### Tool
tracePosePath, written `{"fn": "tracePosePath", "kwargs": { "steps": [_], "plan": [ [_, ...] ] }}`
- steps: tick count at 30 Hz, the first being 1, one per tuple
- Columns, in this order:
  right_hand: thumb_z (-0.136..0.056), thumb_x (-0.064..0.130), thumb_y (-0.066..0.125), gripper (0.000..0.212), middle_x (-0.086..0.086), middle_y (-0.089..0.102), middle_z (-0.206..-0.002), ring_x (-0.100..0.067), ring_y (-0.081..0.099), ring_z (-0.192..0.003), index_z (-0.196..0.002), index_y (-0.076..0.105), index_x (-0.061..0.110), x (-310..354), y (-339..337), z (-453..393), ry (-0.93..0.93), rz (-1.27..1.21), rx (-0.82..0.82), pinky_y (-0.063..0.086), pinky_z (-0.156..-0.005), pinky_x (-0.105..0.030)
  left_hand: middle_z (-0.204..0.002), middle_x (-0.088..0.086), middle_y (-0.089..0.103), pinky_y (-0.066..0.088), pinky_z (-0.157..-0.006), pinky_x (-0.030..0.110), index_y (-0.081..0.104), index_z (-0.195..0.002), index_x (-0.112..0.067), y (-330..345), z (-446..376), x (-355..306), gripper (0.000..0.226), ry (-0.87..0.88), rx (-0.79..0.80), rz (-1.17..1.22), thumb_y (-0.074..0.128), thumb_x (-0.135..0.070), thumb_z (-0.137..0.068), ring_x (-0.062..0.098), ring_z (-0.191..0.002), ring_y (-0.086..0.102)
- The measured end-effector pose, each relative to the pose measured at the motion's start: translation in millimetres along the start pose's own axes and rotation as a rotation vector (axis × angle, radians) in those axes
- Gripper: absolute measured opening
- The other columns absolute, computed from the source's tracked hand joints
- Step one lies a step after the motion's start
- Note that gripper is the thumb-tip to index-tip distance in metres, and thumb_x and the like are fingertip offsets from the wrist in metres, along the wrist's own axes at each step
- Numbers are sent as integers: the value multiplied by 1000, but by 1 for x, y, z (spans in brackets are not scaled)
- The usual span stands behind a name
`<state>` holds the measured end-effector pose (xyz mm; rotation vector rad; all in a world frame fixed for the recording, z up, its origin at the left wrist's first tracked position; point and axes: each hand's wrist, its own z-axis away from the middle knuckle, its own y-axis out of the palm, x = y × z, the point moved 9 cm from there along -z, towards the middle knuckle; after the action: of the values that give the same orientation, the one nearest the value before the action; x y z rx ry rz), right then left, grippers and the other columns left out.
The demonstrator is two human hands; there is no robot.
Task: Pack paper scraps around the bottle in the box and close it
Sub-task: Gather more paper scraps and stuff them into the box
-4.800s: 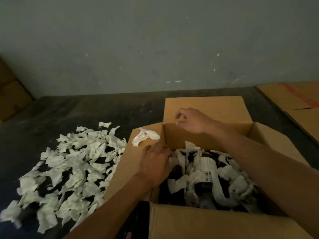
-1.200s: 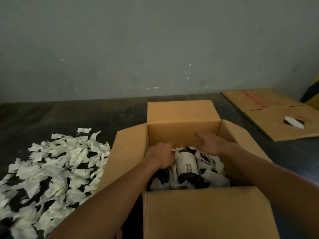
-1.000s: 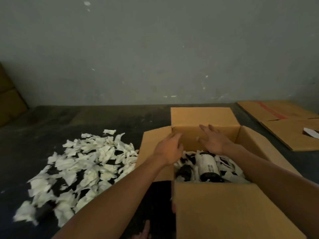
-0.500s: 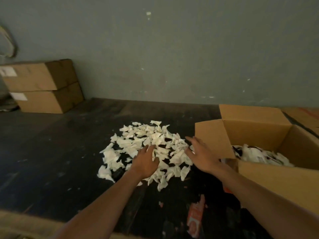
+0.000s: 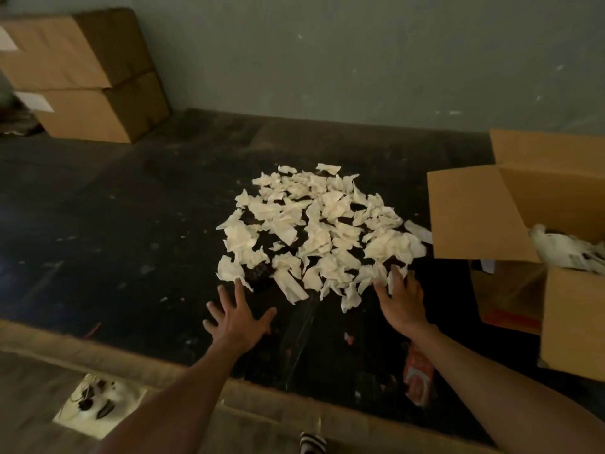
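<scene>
On the dark table [image 5: 131, 224], centre: one loose pile of white paper scraps [image 5: 314, 231], torn and crumpled, spread flat, a large share of the stock unused.

At the pile's near edge: left hand [image 5: 237, 317], fingers spread and straight, grip apart, holding nothing, one fingertip just touching the nearest scrap. Right hand [image 5: 401, 304], fingers likewise straight and apart, holding nothing, its tips resting on scraps at the pile's near right corner.

At the right border: cardboard box [image 5: 474, 221], open, flaps standing up and outward, none folded in. Inside, white scraps [image 5: 569, 252] with dark patches among them reach close to the rim at the visible corner. The bottle itself cannot be made out here; most of the interior lies beyond the frame.

Status, as a judgement: packing partly done, some filling already in the box. Remaining: gather more scraps from the pile, carry them to the box, tuck them round the bottle, fold down all flaps.

At the far left, against the wall: two closed cartons [image 5: 82, 77], stacked.
</scene>
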<state>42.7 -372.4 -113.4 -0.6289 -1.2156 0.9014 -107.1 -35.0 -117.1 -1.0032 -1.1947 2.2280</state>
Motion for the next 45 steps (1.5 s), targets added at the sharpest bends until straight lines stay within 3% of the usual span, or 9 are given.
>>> {"fn": "tracePosePath", "kwargs": {
  "steps": [9,15,19,23,28,31,35,40,45],
  "plan": [
    [-91,66,24,66,-16,3,-161,-37,5,-147,-150,10,39,28,19,-72,73,165,-242,6,-117,-58,-153,6,-41,-6,-114,64,-28,-146,-37,6,-79,-37,117,274,-110,-183,25,-99,-61,43,-146,-13],
    [-94,62,22,64,-14,-3,-161,-30,-4,-148,-151,9,37,107,67,-85,-134,99,-139,-2,-119,-51,-160,10,-25,-4,-117,60,-23,-149,-33,14,-104,-73,110,437,-107,-292,20,-96,-69,37,-148,-8],
    [-99,50,24,53,-12,-1,-162,-28,-8,-148,-150,16,39,157,86,-90,-261,-78,-40,2,-120,-52,-162,12,-3,3,-119,57,-13,-151,-33,6,-122,-91,95,512,-94,-252,34,-77,-81,38,-146,9],
    [-95,43,29,46,-8,41,-144,-23,30,-136,-124,60,26,178,39,-88,-319,-209,-340,27,-111,-46,-145,10,30,36,-103,48,5,-152,-35,-37,-138,-98,83,590,-153,-216,43,-48,-80,33,-125,35],
    [-94,44,35,41,-11,45,-136,-29,38,-128,-120,56,21,139,-20,-113,-98,-118,-642,33,-104,-50,-144,15,28,31,-104,53,14,-150,-36,-87,-181,-91,75,568,-296,-217,40,-53,-83,37,-128,30],
    [-93,56,33,54,-16,24,-154,-38,21,-141,-139,36,29,91,-32,-146,162,105,-536,17,-112,-59,-160,12,1,12,-115,59,0,-152,-40,-91,-220,-87,78,477,-237,-216,36,-68,-88,42,-145,3],
    [-82,81,14,75,-6,-13,-162,-39,-9,-146,-147,-1,48,32,-35,-176,454,240,-284,-6,-109,-68,-160,5,-23,-2,-116,62,-12,-149,-46,-82,-263,-82,87,340,-146,-214,24,-84,-79,43,-145,-18],
    [-78,85,7,78,-5,-9,-162,-37,-12,-147,-147,-5,50,15,-16,-190,531,163,-120,-5,-112,-68,-162,11,-9,10,-116,63,-9,-149,-47,-62,-276,-97,93,337,-53,-219,15,-91,-70,45,-146,0],
    [-83,78,4,74,-4,2,-163,-32,-4,-148,-150,1,44,71,27,-179,314,224,-146,-7,-114,-60,-161,16,8,9,-117,59,-1,-150,-45,-45,-258,-114,85,454,-54,-254,19,-85,-78,42,-147,5]
  ]
}}
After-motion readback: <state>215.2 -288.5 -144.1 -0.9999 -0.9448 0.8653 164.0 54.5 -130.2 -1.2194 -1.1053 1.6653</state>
